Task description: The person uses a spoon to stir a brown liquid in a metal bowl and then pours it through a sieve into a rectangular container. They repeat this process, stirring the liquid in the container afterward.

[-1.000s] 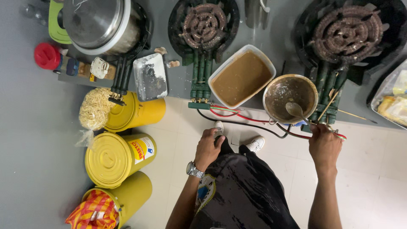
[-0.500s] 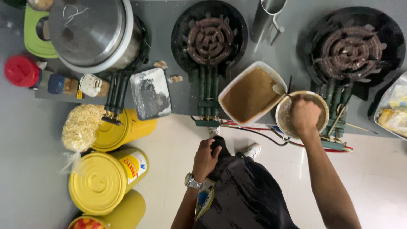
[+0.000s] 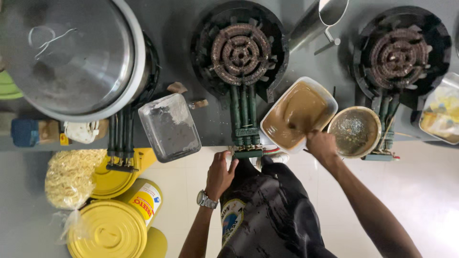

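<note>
Brown sauce fills the white tub point(image 3: 299, 113) on the worktop point(image 3: 201, 129). Right hand point(image 3: 321, 145), closed, now dips into it, having left the round bowl point(image 3: 356, 131) alongside. What it grips: cannot tell. Left hand point(image 3: 220, 172) still curls loosely at the burner valves point(image 3: 247, 153).

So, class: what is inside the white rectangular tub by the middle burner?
The white tub holds smooth brown liquid. The right hand is at its near edge, seemingly dipping something in; the tub's bottom is hidden by the liquid.
</note>
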A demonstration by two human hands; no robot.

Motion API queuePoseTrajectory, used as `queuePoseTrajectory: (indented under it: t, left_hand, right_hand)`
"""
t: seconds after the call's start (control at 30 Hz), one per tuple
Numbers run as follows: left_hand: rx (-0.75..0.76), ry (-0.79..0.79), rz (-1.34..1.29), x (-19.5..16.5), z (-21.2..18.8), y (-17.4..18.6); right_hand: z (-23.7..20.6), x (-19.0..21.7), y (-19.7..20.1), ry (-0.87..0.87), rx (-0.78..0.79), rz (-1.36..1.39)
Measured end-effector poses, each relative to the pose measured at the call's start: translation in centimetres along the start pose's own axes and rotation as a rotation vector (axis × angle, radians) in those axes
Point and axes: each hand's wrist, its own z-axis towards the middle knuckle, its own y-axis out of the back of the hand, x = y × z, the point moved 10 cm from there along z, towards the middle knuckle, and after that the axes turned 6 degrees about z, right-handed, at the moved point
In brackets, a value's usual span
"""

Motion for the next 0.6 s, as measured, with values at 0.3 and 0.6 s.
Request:
queuePoseTrajectory:
  t: [0.3,0.6]
  left_hand:
    - [0.071,-0.124,0.005,-2.5,3.0,1.2]
    - [0.092,-0.142,-0.034,-2.7,2.7,1.5]
  right_hand:
    - [2.7,-0.6,-1.2,-0.202,-0.001,0.205]
    - [-1.1,-4.9,-0.3,-0.157,-0.018,0.059]
